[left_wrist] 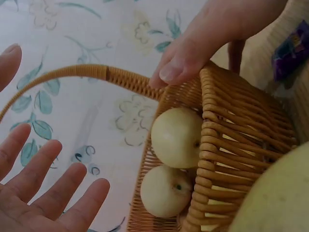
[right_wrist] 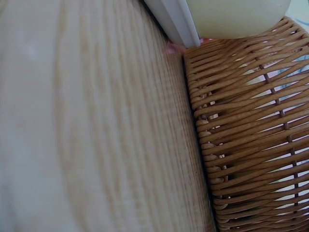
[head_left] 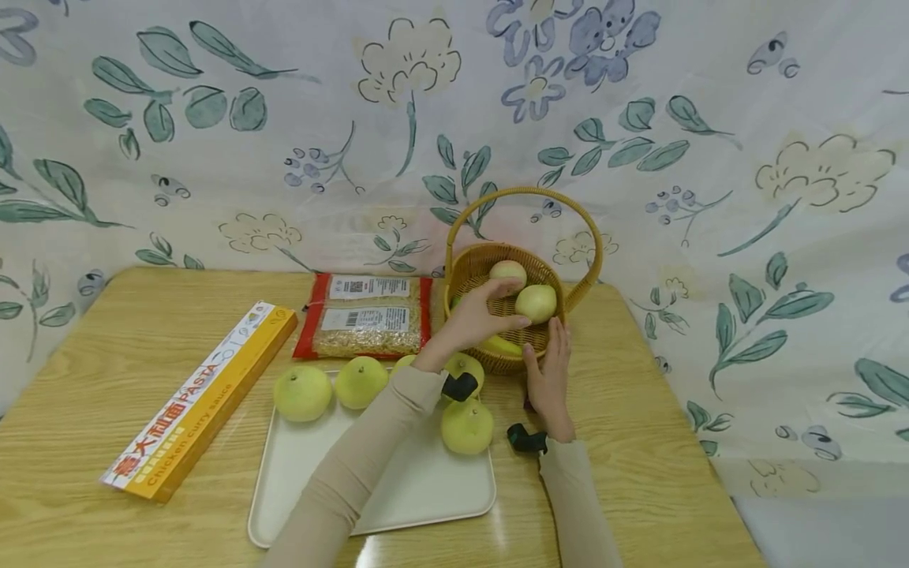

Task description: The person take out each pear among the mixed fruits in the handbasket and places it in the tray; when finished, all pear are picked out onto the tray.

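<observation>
A wicker basket (head_left: 497, 363) with a tall arched handle leans at the back of the table, its mouth tilted forward. Two pale round pears (head_left: 536, 304) lie inside with a yellow, banana-like piece (head_left: 501, 345). Over the mouth my left hand (head_left: 477, 317) hovers near the pears; the left wrist view shows its fingers (left_wrist: 70, 191) spread, holding nothing. My right hand (head_left: 550, 386) rests against the basket's near right side, fingers mostly straight, fingertips at the rim in the left wrist view. The right wrist view shows the basket's woven side (right_wrist: 256, 135), without the hand.
Several large yellow-green round fruits (head_left: 302, 393) sit along the back and right of a white tray (head_left: 312, 489). Behind it lies a red-edged grain bag (head_left: 369, 343). A pasta box (head_left: 206, 402) is at left. Beside the basket lies a purple packet (left_wrist: 292, 50).
</observation>
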Tool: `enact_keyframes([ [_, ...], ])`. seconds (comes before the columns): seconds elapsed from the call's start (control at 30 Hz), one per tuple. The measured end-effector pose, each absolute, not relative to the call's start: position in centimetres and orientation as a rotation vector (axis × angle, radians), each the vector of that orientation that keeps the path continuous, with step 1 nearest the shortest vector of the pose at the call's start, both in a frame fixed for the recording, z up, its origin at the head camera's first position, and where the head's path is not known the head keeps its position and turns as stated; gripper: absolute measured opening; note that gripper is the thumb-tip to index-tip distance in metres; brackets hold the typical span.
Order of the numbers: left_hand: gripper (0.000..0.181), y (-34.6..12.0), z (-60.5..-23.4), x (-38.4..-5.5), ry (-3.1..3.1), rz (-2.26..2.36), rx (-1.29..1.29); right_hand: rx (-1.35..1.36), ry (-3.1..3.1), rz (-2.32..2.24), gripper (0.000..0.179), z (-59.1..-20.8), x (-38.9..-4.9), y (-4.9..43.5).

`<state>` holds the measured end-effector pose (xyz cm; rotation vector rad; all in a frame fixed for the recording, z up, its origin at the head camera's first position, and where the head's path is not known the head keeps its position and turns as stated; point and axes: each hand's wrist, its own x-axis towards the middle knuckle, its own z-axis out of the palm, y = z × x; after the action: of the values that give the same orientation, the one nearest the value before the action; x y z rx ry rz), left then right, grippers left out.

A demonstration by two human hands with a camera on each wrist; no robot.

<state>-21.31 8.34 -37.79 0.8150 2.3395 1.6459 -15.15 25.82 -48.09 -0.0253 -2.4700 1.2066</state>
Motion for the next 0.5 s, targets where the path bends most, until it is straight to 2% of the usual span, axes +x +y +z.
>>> enact_keyframes([
  [0.5, 0.074, 12.0, -39.1, -25.6, 2.219, 1.578, 0.686, 0.003, -2.447, 1.199, 0.069, -48.1, -15.1, 25.9],
])
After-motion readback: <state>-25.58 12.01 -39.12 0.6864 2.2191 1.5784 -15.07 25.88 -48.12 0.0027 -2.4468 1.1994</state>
